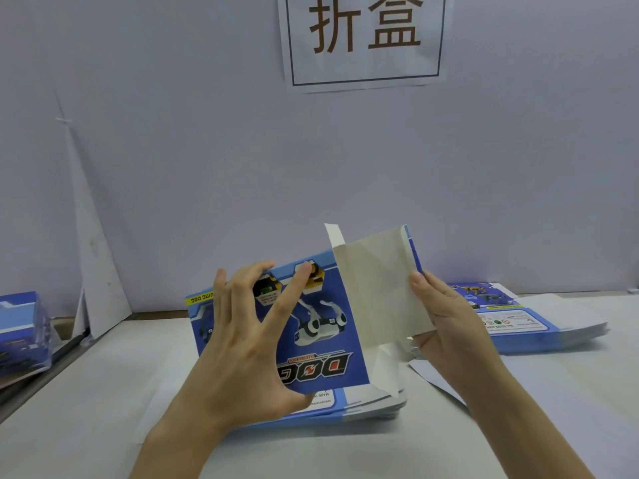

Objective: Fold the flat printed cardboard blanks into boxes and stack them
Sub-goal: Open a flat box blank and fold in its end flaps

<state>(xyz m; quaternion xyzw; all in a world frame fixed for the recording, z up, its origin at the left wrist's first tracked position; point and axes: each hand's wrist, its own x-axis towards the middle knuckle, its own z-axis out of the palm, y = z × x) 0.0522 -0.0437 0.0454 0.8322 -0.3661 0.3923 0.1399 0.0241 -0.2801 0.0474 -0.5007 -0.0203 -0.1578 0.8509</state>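
Over white table (pixel 96 392), left hand (pixel 242 344) grips blue box (pixel 325 344) (half-folded), right hand (pixel 449 326) pinches its flap (pixel 377 288).

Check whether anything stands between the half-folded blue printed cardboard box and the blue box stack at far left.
Nothing visible does: bare white tabletop separates the box, held by left hand and right hand, from the stack.

The box (pixel 311 344) is blue, printed with a white robot dog, red-and-white lettering and a yellow strip. Its flap (pixel 375 288) is plain greyish white inside. The white sign (pixel 363 63) carries brown characters in a dark frame.
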